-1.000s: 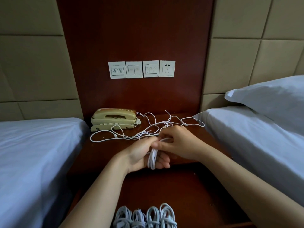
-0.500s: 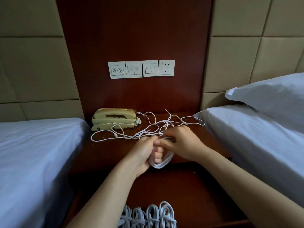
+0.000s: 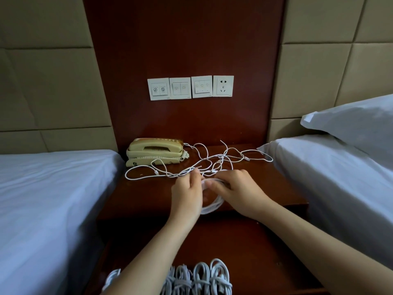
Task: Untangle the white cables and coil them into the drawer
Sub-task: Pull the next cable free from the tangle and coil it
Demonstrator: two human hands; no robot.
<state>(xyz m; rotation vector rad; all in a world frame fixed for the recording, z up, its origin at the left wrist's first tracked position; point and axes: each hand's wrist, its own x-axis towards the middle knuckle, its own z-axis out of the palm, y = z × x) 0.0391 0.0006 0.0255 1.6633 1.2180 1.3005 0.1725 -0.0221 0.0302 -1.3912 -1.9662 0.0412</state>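
A tangle of thin white cables (image 3: 214,161) sprawls over the back of the dark wooden nightstand (image 3: 144,194). My left hand (image 3: 187,192) and my right hand (image 3: 236,190) meet above the nightstand's front edge, both gripping a loose coil of white cable (image 3: 212,206) that hangs in a loop between them. A strand runs from the coil up into the tangle. Below, the open drawer (image 3: 255,248) holds several finished white cable coils (image 3: 202,277) in a row at its near edge, partly hidden by my left forearm.
A beige corded telephone (image 3: 155,151) stands at the nightstand's back left, touching the cables. Wall switches and a socket (image 3: 190,87) sit on the wooden panel above. White-sheeted beds flank the nightstand at the left (image 3: 49,199) and right (image 3: 331,177), with a pillow (image 3: 353,120) on the right.
The coil between my hands has loosened into a wider hanging loop. My left hand turned palm-down and both hands shifted slightly toward the tangle.
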